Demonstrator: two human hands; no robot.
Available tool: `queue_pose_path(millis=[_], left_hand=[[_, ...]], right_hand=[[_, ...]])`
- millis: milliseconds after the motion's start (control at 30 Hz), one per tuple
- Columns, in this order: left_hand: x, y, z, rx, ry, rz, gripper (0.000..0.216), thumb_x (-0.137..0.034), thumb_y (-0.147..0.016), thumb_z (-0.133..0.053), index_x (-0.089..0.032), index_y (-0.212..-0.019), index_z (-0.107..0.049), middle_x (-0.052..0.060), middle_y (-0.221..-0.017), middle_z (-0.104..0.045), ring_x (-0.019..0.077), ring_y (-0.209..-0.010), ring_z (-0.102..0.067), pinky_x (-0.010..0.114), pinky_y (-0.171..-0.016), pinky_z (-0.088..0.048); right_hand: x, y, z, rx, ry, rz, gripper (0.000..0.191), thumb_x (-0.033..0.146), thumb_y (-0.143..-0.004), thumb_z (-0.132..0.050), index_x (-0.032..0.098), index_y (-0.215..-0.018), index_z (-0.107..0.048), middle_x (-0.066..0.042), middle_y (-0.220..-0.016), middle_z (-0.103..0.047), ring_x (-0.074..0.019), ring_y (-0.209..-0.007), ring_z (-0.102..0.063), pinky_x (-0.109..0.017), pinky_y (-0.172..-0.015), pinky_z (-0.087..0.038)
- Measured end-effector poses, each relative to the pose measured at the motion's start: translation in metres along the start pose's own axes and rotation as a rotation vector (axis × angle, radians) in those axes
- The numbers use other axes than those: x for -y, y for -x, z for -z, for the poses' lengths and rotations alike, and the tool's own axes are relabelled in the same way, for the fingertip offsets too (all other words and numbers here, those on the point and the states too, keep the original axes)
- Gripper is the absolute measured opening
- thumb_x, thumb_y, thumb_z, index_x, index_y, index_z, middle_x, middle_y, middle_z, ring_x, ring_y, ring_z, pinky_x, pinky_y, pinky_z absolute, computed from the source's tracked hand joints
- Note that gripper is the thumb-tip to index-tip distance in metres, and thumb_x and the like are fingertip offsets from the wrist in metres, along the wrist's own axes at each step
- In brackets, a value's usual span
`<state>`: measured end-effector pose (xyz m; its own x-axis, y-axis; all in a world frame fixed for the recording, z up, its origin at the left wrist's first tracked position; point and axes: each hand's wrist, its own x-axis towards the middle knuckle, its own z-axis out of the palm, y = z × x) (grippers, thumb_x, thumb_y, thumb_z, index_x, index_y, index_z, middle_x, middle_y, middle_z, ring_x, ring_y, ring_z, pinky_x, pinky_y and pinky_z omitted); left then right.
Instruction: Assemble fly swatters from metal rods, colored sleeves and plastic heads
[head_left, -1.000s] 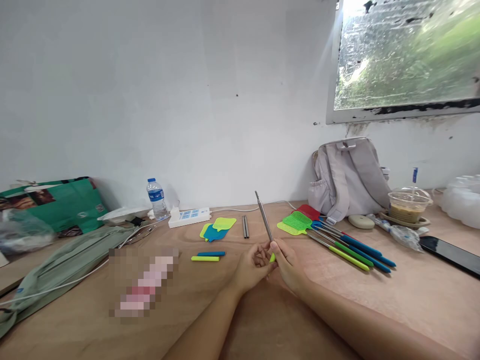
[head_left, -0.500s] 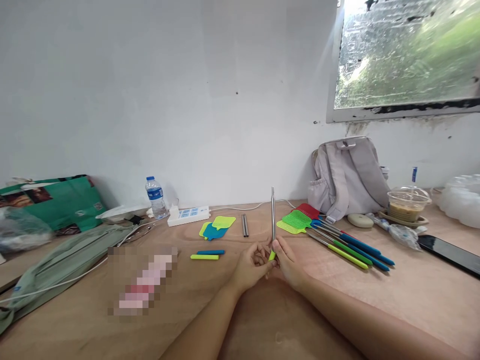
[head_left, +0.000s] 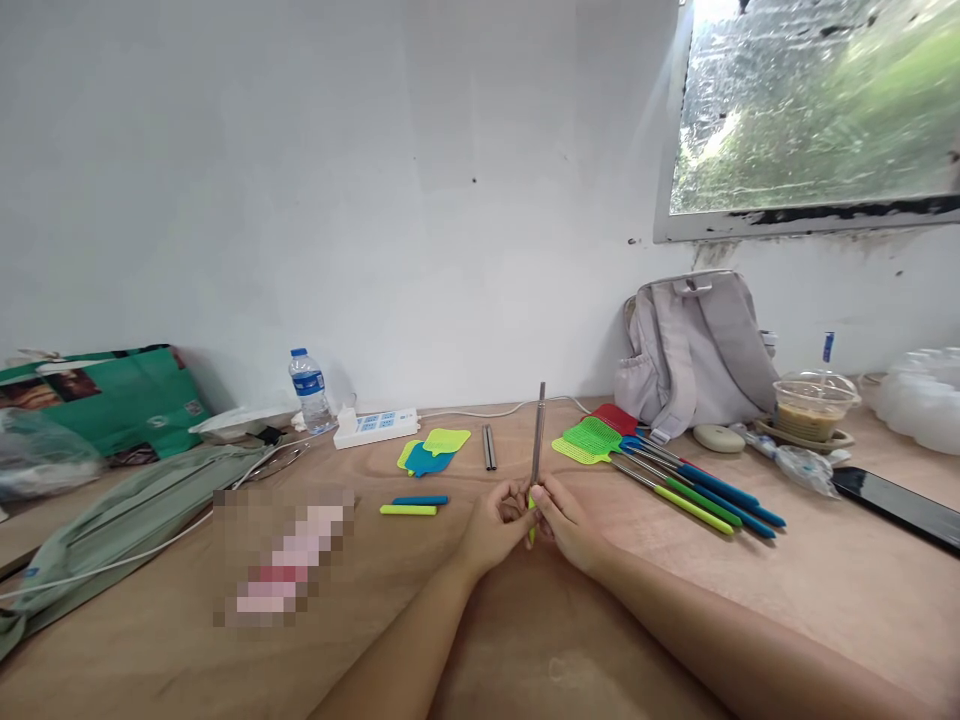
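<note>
Between my fingertips a telescopic metal rod (head_left: 538, 440) stands nearly upright, its lower end meeting a yellow-green fly swatter handle (head_left: 532, 535). My left hand (head_left: 495, 530) is closed, pinching the handle from the left. On the other side my right hand (head_left: 570, 525) is closed around the place where rod and handle meet. Fingers partly hide the joint. Two loose handles, one blue (head_left: 421, 500) and one yellow-green (head_left: 408, 510), lie to the left. Beyond them are loose swatter heads (head_left: 431, 460) in blue and yellow-green. Separate metal rods (head_left: 490, 448) lie behind my hands.
Several whole fly swatters (head_left: 682, 490) lie at the right, before a grey backpack (head_left: 697, 350). Farther right are a drink cup (head_left: 814, 410) and a phone (head_left: 907, 510). A power strip (head_left: 375, 428), a water bottle (head_left: 309, 390) and a green-grey cloth item (head_left: 135, 530) are leftward.
The rod and handle have shifted slightly left and down. The handle has swung from slanted to almost upright, in line with the rod. Both hands keep their hold.
</note>
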<state>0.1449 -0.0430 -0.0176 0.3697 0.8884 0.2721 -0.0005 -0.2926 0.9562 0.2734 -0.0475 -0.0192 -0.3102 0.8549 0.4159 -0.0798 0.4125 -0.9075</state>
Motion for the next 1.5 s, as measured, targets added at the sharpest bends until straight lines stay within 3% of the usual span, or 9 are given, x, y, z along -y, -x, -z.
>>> queue_pose_path(millis=[267, 367, 433, 500, 633, 800, 967, 1100, 1500], left_hand=[[-0.023, 0.011, 0.022, 0.054, -0.406, -0.269, 0.006, -0.016, -0.070, -0.052, -0.017, -0.076, -0.048, 0.003, -0.084, -0.054, 0.0112, -0.070, -0.052, 0.024, -0.064, -0.044], [-0.019, 0.001, 0.043, -0.308, -0.612, -0.368, 0.005, -0.013, -0.070, -0.044, -0.018, -0.069, -0.046, 0.002, -0.077, -0.050, 0.0124, -0.071, -0.050, 0.025, -0.067, -0.042], [-0.013, -0.010, 0.060, -0.557, -0.728, -0.290, 0.006, -0.013, -0.069, -0.043, -0.018, -0.072, -0.046, 0.002, -0.078, -0.048, 0.0129, -0.069, -0.050, 0.027, -0.067, -0.043], [-0.008, -0.024, 0.080, -0.612, -0.873, -0.127, 0.014, -0.013, -0.068, -0.044, -0.016, -0.081, -0.049, 0.006, -0.089, -0.051, 0.0149, -0.075, -0.053, 0.029, -0.071, -0.044], [-0.006, -0.046, 0.114, -0.380, -1.269, 0.193, 0.034, -0.009, -0.071, -0.040, -0.015, -0.103, -0.051, 0.010, -0.111, -0.052, 0.0205, -0.112, -0.043, 0.030, -0.093, -0.033], [-0.004, -0.055, 0.127, -0.172, -1.363, 0.321, 0.033, -0.005, -0.066, -0.044, -0.015, -0.095, -0.057, 0.010, -0.108, -0.059, 0.0231, -0.102, -0.053, 0.030, -0.084, -0.039], [-0.004, -0.056, 0.122, -0.209, -1.435, 0.363, 0.022, -0.010, -0.068, -0.042, -0.014, -0.086, -0.056, 0.012, -0.094, -0.062, 0.0241, -0.089, -0.057, 0.030, -0.071, -0.042], [-0.006, -0.056, 0.123, -0.257, -1.468, 0.371, 0.025, -0.016, -0.069, -0.045, -0.013, -0.092, -0.053, 0.013, -0.097, -0.060, 0.0257, -0.089, -0.056, 0.031, -0.070, -0.042], [0.001, -0.051, 0.132, -0.185, -1.451, 0.350, 0.029, -0.007, -0.070, -0.045, -0.014, -0.096, -0.054, 0.010, -0.095, -0.062, 0.0213, -0.092, -0.057, 0.027, -0.073, -0.041]], right_hand=[[0.002, 0.005, 0.001, 0.005, 0.097, 0.028, 0.032, 0.050, -0.082, -0.040, 0.019, -0.078, -0.046, 0.004, -0.058, -0.044, -0.0079, -0.046, -0.042, -0.019, -0.042, -0.034], [0.002, 0.007, -0.001, 0.006, 0.157, 0.036, 0.030, 0.048, -0.083, -0.039, 0.019, -0.084, -0.048, 0.004, -0.057, -0.044, -0.0084, -0.047, -0.043, -0.020, -0.043, -0.035], [0.002, 0.008, -0.002, 0.025, 0.176, 0.042, 0.029, 0.046, -0.085, -0.038, 0.018, -0.089, -0.048, 0.004, -0.059, -0.044, -0.0084, -0.048, -0.044, -0.020, -0.043, -0.036], [0.002, 0.009, -0.002, 0.034, 0.189, 0.052, 0.028, 0.043, -0.085, -0.038, 0.018, -0.097, -0.046, 0.003, -0.061, -0.046, -0.0082, -0.049, -0.045, -0.019, -0.044, -0.037], [0.000, 0.009, -0.003, 0.002, 0.219, 0.109, 0.033, 0.037, -0.083, -0.044, 0.022, -0.112, -0.037, -0.001, -0.082, -0.054, -0.0074, -0.052, -0.050, -0.019, -0.044, -0.039], [0.002, 0.010, -0.004, -0.007, 0.248, 0.156, 0.030, 0.030, -0.084, -0.042, 0.023, -0.112, -0.036, -0.001, -0.083, -0.057, -0.0070, -0.049, -0.051, -0.018, -0.042, -0.037], [0.005, 0.009, -0.002, -0.181, 0.312, 0.224, 0.013, 0.029, -0.085, -0.038, 0.019, -0.086, -0.047, 0.002, -0.065, -0.052, -0.0089, -0.053, -0.049, -0.020, -0.049, -0.037], [0.006, 0.007, 0.002, -0.266, 0.317, 0.217, 0.026, 0.035, -0.089, -0.028, 0.020, -0.074, -0.043, 0.003, -0.054, -0.049, -0.0094, -0.048, -0.048, -0.020, -0.048, -0.036], [0.001, -0.003, 0.011, -0.226, 0.381, 0.141, 0.026, 0.035, -0.079, -0.046, 0.017, -0.060, -0.050, 0.002, -0.051, -0.054, -0.0065, -0.041, -0.045, -0.017, -0.039, -0.030]])
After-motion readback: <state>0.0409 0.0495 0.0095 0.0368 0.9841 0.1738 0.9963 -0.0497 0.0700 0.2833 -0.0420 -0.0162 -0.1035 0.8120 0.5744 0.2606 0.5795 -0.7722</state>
